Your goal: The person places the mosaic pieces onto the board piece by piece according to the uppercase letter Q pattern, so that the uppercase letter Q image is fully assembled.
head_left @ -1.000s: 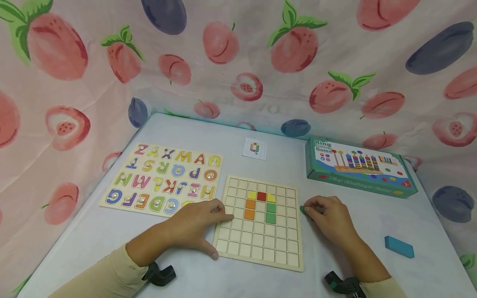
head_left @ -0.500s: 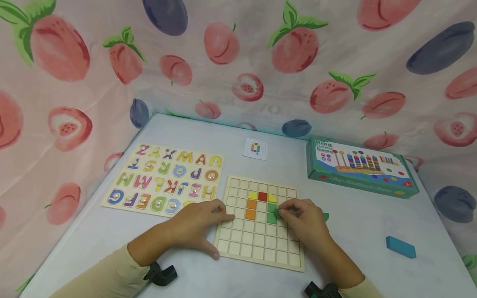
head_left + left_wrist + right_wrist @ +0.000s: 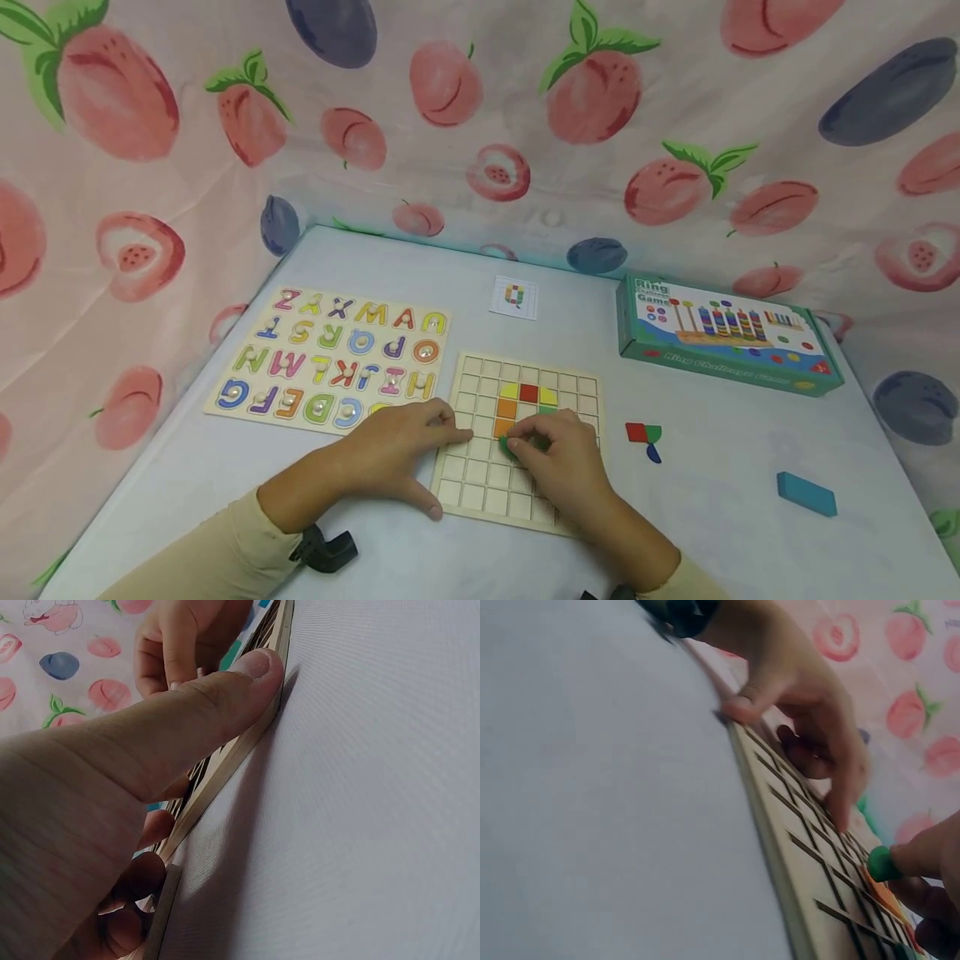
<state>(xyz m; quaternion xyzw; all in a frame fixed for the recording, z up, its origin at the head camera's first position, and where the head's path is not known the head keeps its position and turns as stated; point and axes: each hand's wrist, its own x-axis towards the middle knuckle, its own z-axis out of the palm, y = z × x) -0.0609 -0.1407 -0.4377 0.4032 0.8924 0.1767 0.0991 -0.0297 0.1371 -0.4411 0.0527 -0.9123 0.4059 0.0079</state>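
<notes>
A pale wooden grid board (image 3: pixel 483 500) lies before me with colored tiles in its upper cells: a red tile (image 3: pixel 528 393) between two yellow corner tiles, orange tiles (image 3: pixel 506 408) down the left, green tile (image 3: pixel 548 409) on the right, partly covered. My left hand (image 3: pixel 401 446) rests at the board's left side, thumb by the near corner and index finger on the rim. Thumb and fingers of my right hand (image 3: pixel 566 458) pinch a small green tile (image 3: pixel 883 864) with a rounded side, just below the orange column; whether it touches the board I cannot tell.
Red (image 3: pixel 636 432), green (image 3: pixel 654 432) and blue (image 3: pixel 654 454) loose tiles lie right of the board. A letter puzzle board (image 3: pixel 315 433) stands left, a pattern card (image 3: pixel 513 297) behind, a green game box (image 3: pixel 727 333) and a blue block (image 3: pixel 806 493) on the right.
My right hand has carried the green tile leftward from beside the board to below the orange tiles, uncovering the loose tiles on the table. The left hand stays in place.
</notes>
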